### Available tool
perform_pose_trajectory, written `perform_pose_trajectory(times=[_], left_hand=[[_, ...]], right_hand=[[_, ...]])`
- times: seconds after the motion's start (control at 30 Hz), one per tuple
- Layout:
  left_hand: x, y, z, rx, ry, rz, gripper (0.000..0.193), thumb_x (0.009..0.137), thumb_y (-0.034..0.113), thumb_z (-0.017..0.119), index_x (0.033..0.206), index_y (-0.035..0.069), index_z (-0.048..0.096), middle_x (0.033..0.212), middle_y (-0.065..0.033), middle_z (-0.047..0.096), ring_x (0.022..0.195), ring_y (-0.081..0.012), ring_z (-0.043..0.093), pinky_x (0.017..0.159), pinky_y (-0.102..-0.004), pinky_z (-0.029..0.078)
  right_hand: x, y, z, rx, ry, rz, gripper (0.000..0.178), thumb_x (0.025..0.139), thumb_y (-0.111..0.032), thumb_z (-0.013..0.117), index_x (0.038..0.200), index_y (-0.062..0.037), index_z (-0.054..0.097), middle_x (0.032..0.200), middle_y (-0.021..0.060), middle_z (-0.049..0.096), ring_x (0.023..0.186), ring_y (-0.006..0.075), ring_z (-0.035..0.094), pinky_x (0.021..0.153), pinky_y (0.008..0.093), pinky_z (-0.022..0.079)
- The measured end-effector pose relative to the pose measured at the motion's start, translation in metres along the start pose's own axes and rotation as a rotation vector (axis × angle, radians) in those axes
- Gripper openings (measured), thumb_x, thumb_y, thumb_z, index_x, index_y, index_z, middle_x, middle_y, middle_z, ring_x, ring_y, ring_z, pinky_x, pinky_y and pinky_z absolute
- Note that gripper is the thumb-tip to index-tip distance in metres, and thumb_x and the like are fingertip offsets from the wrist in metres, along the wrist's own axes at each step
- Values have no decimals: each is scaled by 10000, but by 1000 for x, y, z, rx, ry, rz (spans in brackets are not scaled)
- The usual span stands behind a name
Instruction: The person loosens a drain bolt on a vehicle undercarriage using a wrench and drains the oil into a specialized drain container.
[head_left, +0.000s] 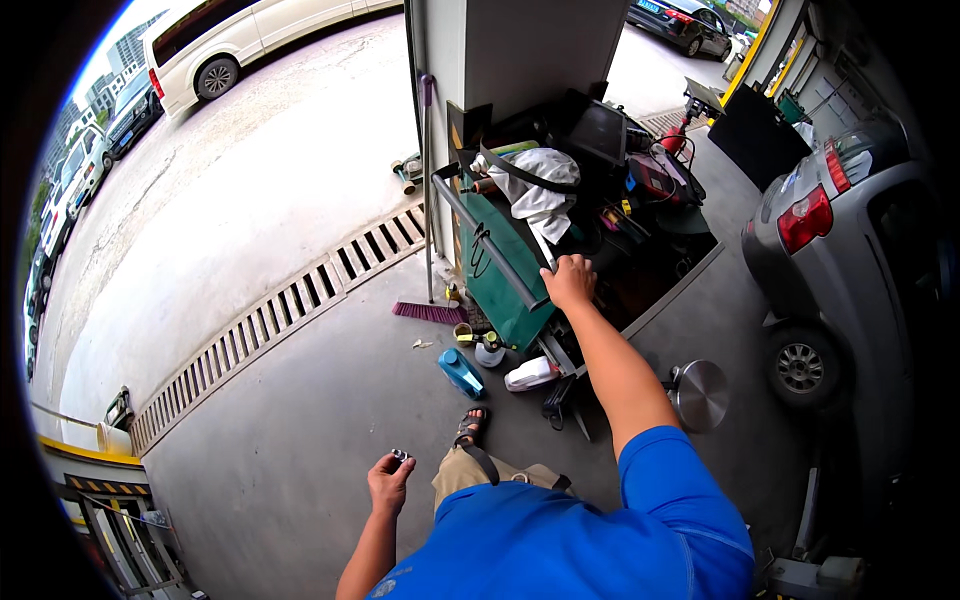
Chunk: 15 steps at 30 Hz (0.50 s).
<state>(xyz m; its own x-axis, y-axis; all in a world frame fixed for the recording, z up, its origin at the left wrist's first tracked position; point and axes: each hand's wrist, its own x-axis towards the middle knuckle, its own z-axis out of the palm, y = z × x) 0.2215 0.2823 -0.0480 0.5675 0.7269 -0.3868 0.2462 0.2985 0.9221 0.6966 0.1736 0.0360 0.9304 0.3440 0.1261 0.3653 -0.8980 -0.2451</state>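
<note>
My left hand point(387, 487) is held low, in front of my body on the left. Its fingers pinch a small silvery metal piece point(401, 455), too small to name more exactly. My right hand point(570, 282) reaches forward over the green tool cart point(500, 283), beside its grey tube handle point(485, 238). Those fingers are curled closed near the end of a thin pale strip point(541, 245) on the cart; what they grip is hidden. Behind the hand, a light grey cloth point(545, 190) lies heaped on the cart among dark cases and tools.
On the floor by the cart are a blue jug point(461, 373), a white bottle point(532, 374), a spray bottle point(490, 350) and a purple broom point(430, 312). A round metal disc point(700, 395) stands to the right. Farther right is a silver car point(840, 240). A drain grate point(290, 315) crosses the left.
</note>
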Motion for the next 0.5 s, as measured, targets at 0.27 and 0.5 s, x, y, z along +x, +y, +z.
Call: perform_pose_trajectory(times=[0.27, 0.5], left_hand=[[154, 87, 55, 26, -379, 6, 240, 769, 111, 721, 948, -10, 615, 852, -33, 637, 776, -106, 581, 732, -251, 466], [143, 143, 173, -130, -827, 7, 217, 816, 140, 673, 970, 4, 604, 860, -55, 632, 764, -128, 581, 737, -270, 463]], right_hand=[[-20, 23, -45, 1029, -625, 191, 180, 809, -118, 576, 938, -13, 507, 766, 67, 580, 685, 132, 549, 646, 259, 436], [-253, 38, -117, 1564, -389, 282, 129, 919, -197, 536, 890, -88, 473, 703, -4, 500, 601, 70, 461, 560, 214, 389]])
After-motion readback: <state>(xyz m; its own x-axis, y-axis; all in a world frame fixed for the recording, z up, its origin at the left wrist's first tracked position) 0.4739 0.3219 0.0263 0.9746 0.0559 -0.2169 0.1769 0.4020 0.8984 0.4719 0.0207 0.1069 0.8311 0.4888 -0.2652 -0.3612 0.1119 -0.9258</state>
